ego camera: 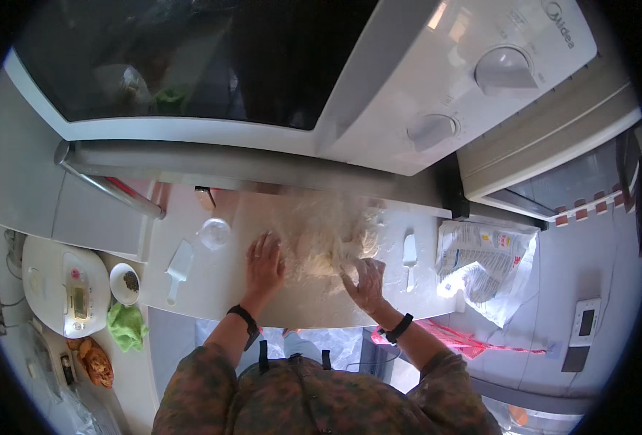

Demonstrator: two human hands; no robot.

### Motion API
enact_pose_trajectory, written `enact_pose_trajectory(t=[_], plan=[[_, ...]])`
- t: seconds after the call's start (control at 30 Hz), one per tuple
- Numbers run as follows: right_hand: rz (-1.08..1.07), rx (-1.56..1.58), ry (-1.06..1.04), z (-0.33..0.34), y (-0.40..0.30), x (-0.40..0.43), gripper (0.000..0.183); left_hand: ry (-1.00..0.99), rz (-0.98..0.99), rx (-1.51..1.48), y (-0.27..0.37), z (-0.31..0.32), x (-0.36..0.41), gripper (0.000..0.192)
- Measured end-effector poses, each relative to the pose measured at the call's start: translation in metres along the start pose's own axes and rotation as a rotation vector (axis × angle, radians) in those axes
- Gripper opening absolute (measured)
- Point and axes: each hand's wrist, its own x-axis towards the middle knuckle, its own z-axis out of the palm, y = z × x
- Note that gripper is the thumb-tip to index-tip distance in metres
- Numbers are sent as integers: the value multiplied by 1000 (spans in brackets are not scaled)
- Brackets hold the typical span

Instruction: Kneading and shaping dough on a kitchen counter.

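On the pale countertop (pixel 220 288) in front of me lies a floury, lumpy mass of dough (pixel 321 255), partly blurred by a haze of white flour. Loose flour is spread around it. My left hand (pixel 265 263) rests palm down just left of the mass, apparently holding nothing, with its thumb apart from the fingers. At the mass's lower right edge is my right hand (pixel 367 284), its thumb pointing towards the flour and its fingers bent. Whether those fingers grip anything cannot be made out. A white spatula (pixel 409 261) lies to the right of that hand.
Farther left are another white spatula (pixel 179 269) and a clear cup (pixel 214 234). A rice cooker (pixel 68 285), a bowl of dark grains (pixel 124 291) and a green cloth (pixel 127 326) stand beyond. A printed bag (pixel 484 266) sits right. A Midea appliance (pixel 375 130) overhangs the back.
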Motion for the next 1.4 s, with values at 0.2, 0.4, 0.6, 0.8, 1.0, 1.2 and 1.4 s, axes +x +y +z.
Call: enact_pose_trajectory(t=[0.2,0.4,0.6,0.8,1.0,1.2,1.4], plan=[[-28,-88,-15,51,42,40,45,-13,14,16,0,7,2,48],[-83,-127,-26,85,87,60,43,-72,-23,27,2,4,6,48],[-35,-342,-71,97,113,105,30,-81,-25,56,5,4,3,49],[-84,110,273,82,150,111,35,-125,-59,27,5,0,4,51],[693,365,44,68,177,107,41,-49,-47,32,3,-3,1,50],[404,236,-114,99,112,130,57,-109,-29,70,2,1,2,52],[182,93,65,60,46,53,60,-85,-27,65,13,0,6,49]])
